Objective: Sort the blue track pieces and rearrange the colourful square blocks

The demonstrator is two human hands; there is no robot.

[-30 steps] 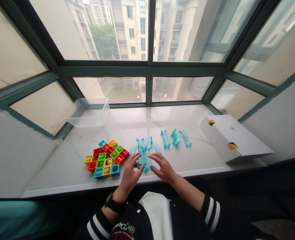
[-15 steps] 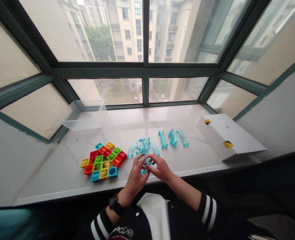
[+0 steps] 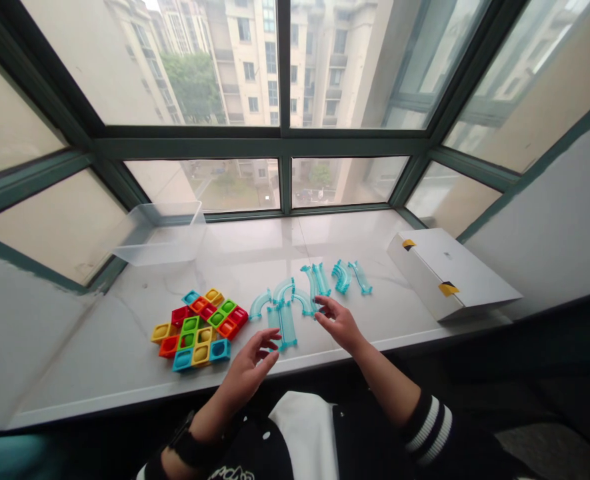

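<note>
Several transparent turquoise marble-run track pieces lie on the white marble windowsill [image 3: 125,347]. A curved track piece [image 3: 303,302] and a straight track piece [image 3: 285,325] sit in a loose group in the middle. Just beyond them stand more track pieces [image 3: 342,277]. My right hand [image 3: 337,325] is open, its fingertips at the curved piece's right end. My left hand [image 3: 247,370] is open and empty, with its fingertips close to the straight piece. To the left lies a tight cluster of coloured plastic square blocks [image 3: 195,331].
A clear plastic box [image 3: 159,235] stands at the sill's far left, against the window. A white cardboard box [image 3: 447,273] with yellow and black tape lies at the right. Green window frames [image 3: 285,143] run behind the sill. The sill's front edge passes under my forearms.
My hands have come apart and no longer hold the track pieces. The pieces between them now lie spread on the sill. The view has shifted slightly.
</note>
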